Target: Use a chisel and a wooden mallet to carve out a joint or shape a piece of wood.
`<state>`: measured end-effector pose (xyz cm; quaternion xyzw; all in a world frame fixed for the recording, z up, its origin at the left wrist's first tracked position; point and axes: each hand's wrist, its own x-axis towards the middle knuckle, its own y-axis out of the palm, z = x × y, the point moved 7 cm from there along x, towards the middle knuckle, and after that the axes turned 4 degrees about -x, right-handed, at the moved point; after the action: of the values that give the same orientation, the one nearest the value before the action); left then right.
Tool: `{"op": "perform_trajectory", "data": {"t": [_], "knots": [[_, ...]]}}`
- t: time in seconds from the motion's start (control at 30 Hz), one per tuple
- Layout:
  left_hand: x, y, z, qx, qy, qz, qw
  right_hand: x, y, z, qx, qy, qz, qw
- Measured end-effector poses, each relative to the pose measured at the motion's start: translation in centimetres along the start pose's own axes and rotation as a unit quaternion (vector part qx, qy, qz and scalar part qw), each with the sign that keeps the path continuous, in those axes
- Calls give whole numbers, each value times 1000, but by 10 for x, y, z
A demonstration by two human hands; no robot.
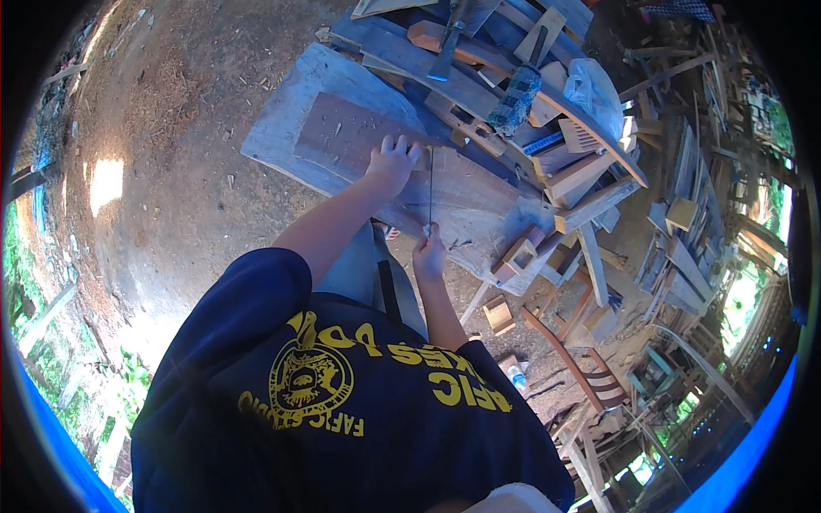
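Observation:
A reddish-brown plank (338, 128) lies across a pale, worn board (274, 137) on the work surface. My left hand (391, 164) rests on the plank, fingers apart and bent slightly over it, just left of a thin dark blade (431, 184), probably a saw seen edge-on. My right hand (429, 252) is closed round the handle at the blade's near end, by the plank's front edge. The blade stands across the plank, pointing away from me.
Wood pieces and tools (462, 43) are heaped behind and right of the plank, with a plastic bag (590, 94). Stacked offcuts (684, 239), a wooden chair frame (590, 376) and a bottle (516, 376) are on the right. Dirt floor (171, 171) lies left.

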<state>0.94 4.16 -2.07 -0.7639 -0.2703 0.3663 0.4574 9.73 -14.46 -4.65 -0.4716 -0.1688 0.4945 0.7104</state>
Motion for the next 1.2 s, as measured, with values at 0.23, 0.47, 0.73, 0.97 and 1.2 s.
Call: {"op": "perform_trajectory", "data": {"t": [0.23, 0.47, 0.73, 0.97, 1.2], "knots": [[0, -2, 0, 4, -19, 42, 999, 47, 14, 9, -3, -18, 24, 1000], [-1, -3, -1, 8, -7, 4, 1000, 5, 7, 10, 24, 85, 64, 994], [1, 2, 0, 19, -25, 20, 999, 37, -6, 24, 2, 24, 47, 999], [-2, 0, -1, 26, -13, -8, 1000, 14, -15, 20, 3, 24, 37, 999], [-2, 2, -3, 33, -15, -10, 999, 19, -11, 17, 1, 20, 22, 1000]]}}
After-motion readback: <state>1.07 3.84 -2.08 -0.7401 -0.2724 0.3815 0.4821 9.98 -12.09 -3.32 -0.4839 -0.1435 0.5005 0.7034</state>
